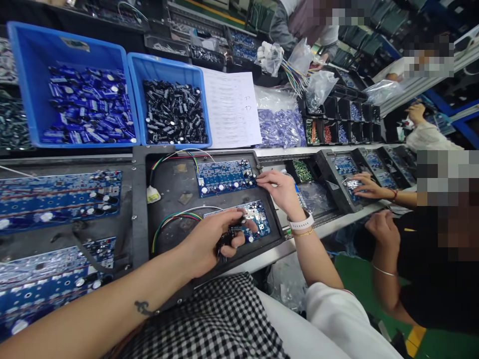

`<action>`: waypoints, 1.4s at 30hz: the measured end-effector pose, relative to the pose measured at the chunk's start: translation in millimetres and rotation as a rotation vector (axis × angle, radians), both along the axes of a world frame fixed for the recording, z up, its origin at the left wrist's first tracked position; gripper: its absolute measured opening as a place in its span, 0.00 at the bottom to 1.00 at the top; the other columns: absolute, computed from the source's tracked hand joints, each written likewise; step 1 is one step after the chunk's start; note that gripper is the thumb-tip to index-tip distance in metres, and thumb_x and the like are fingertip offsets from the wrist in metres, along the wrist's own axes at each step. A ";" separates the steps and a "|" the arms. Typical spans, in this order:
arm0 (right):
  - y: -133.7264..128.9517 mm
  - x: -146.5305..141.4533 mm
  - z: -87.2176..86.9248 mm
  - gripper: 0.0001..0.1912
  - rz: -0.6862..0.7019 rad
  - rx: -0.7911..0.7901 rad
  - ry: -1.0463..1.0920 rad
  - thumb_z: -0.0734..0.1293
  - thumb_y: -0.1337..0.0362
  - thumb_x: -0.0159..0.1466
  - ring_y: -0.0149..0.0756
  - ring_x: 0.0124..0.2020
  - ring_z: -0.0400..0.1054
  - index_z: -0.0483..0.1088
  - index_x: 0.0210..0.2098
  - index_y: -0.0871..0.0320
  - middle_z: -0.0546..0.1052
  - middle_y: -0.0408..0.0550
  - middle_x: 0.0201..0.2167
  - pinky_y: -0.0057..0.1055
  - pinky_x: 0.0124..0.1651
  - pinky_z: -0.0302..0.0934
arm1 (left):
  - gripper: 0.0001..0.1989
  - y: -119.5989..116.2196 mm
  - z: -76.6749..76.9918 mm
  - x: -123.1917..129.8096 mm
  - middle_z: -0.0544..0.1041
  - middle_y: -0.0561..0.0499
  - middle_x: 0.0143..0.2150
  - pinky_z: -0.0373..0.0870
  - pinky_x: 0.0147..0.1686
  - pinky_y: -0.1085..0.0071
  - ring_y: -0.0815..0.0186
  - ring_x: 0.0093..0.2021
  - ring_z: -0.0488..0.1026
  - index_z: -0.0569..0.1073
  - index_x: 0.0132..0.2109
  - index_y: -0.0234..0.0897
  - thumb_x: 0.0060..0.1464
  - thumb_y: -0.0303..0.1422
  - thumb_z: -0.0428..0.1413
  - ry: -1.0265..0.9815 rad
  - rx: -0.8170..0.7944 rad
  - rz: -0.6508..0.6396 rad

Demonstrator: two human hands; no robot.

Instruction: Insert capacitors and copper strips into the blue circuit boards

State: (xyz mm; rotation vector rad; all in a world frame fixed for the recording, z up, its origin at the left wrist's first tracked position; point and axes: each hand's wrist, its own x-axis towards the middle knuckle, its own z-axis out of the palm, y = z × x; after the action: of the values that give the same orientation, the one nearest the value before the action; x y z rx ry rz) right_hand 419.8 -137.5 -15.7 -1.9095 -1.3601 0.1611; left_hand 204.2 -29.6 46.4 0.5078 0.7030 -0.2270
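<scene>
My left hand (220, 234) is curled around several black capacitors (225, 243), its thumb and index finger reaching over the lower blue circuit board (262, 219) and partly covering it. At the right edge of the upper circuit board (220, 174), my right hand (279, 189) has its thumb and fingertips pinched at a small black capacitor (254, 177); the fingertips partly hide it. White-topped capacitors stand along that board's near edge. Both boards lie in a dark tray (174, 184), with coloured wires (160, 164) at their left ends.
Behind the tray stand a blue bin (130, 99) of black capacitors and a larger blue bin (22, 85) of blue ones. Printed sheets (232, 107) and a bag of purple parts (280, 124) lie beside them. A co-worker's hand (364, 187) works over boards on the right.
</scene>
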 end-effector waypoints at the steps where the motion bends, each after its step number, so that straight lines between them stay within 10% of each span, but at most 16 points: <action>1: 0.0 -0.5 1.3 0.06 0.008 -0.006 -0.018 0.68 0.69 0.63 0.35 0.41 0.74 0.77 0.32 0.54 0.79 0.45 0.38 0.35 0.48 0.68 | 0.05 0.6 -0.5 0.1 0.75 0.43 0.37 0.47 0.12 0.85 0.77 0.19 0.62 0.68 0.41 0.32 0.61 0.30 0.53 -0.011 0.017 -0.004; 9: -0.9 -6.3 8.1 0.09 0.052 -0.085 -0.171 0.64 0.69 0.67 0.36 0.45 0.73 0.77 0.38 0.55 0.78 0.49 0.42 0.36 0.50 0.68 | 0.05 -1.6 -6.8 -1.1 0.68 0.51 0.30 0.49 0.12 0.87 0.79 0.20 0.59 0.66 0.38 0.31 0.60 0.27 0.56 0.024 0.072 0.063; 18: -40.9 -80.1 76.2 0.11 0.203 -0.186 0.035 0.67 0.63 0.67 0.32 0.41 0.73 0.72 0.49 0.53 0.78 0.45 0.40 0.29 0.45 0.68 | 0.05 -21.7 11.9 -5.9 0.68 0.50 0.30 0.48 0.11 0.86 0.79 0.19 0.60 0.70 0.38 0.28 0.61 0.27 0.54 0.073 -0.027 0.104; 25: -70.8 -68.5 37.4 0.10 0.077 -0.347 -0.050 0.62 0.68 0.69 0.35 0.42 0.74 0.73 0.46 0.55 0.77 0.49 0.42 0.32 0.46 0.68 | 0.11 -55.5 8.4 -23.6 0.77 0.37 0.36 0.47 0.12 0.86 0.79 0.17 0.60 0.71 0.47 0.24 0.64 0.28 0.48 0.139 -0.176 -0.064; 29: -72.1 -65.8 24.7 0.09 0.062 -0.384 -0.130 0.62 0.66 0.69 0.37 0.40 0.74 0.73 0.45 0.54 0.77 0.49 0.40 0.32 0.43 0.68 | 0.15 -63.2 2.4 -27.0 0.72 0.46 0.27 0.45 0.11 0.85 0.80 0.15 0.55 0.72 0.45 0.25 0.65 0.35 0.49 0.135 -0.153 -0.105; 37: -76.2 -64.1 21.8 0.17 0.231 -0.422 -0.331 0.56 0.71 0.70 0.40 0.49 0.71 0.70 0.54 0.55 0.76 0.53 0.50 0.37 0.50 0.67 | 0.09 -68.8 -5.8 -31.8 0.69 0.50 0.29 0.44 0.13 0.85 0.79 0.18 0.58 0.73 0.44 0.27 0.63 0.29 0.51 0.152 -0.213 -0.001; 42: -78.1 -83.6 50.2 0.19 0.147 -0.312 -0.077 0.63 0.64 0.69 0.36 0.47 0.72 0.65 0.60 0.51 0.76 0.49 0.50 0.34 0.51 0.68 | 0.17 -73.2 -6.7 -26.9 0.67 0.52 0.23 0.44 0.13 0.85 0.80 0.17 0.54 0.71 0.39 0.27 0.66 0.39 0.49 0.202 -0.170 -0.022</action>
State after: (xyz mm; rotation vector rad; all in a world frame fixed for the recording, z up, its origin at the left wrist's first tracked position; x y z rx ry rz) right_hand 336.3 -215.7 34.6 -2.0859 -1.6037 0.3960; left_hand 177.3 -102.9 39.8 0.3327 0.8666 -0.3589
